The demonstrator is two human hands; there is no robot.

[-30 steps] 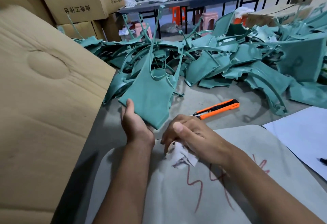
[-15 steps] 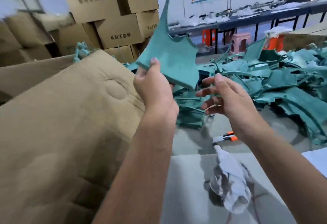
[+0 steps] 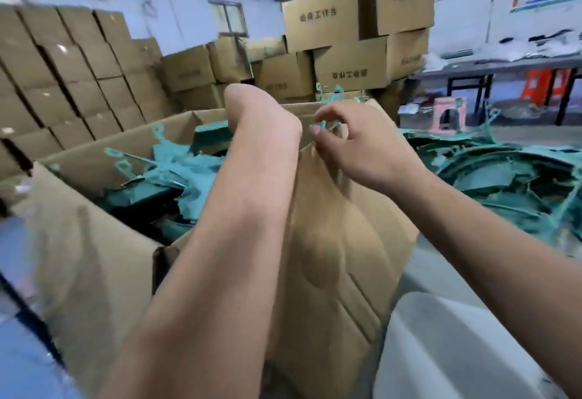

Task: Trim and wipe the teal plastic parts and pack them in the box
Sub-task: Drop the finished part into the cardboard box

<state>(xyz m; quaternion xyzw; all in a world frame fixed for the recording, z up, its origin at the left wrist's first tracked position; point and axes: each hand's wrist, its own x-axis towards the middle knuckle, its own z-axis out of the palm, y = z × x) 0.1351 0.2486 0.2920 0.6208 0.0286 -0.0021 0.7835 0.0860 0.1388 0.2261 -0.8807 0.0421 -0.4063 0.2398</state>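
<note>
Teal parts (image 3: 176, 162) are being heaped in the box (image 3: 104, 153); a thin teal strip (image 3: 324, 123) is being pinched by the right hand (image 3: 356, 146), while the left hand's (image 3: 261, 115) fingers are hidden.

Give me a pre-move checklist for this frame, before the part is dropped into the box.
1. Large open brown cardboard box is open: ok.
2. Room left among the teal plastic parts already in the box: ok.
3. Left hand is over the box opening: ok.
4. Left hand's hold on the part: cannot tell, fingers hidden behind the wrist.
5. Right hand pinches a thin teal plastic strand above the box flap: ok.
6. Part trimmed and wiped: cannot tell, it is hidden and the frame is blurred.
</note>
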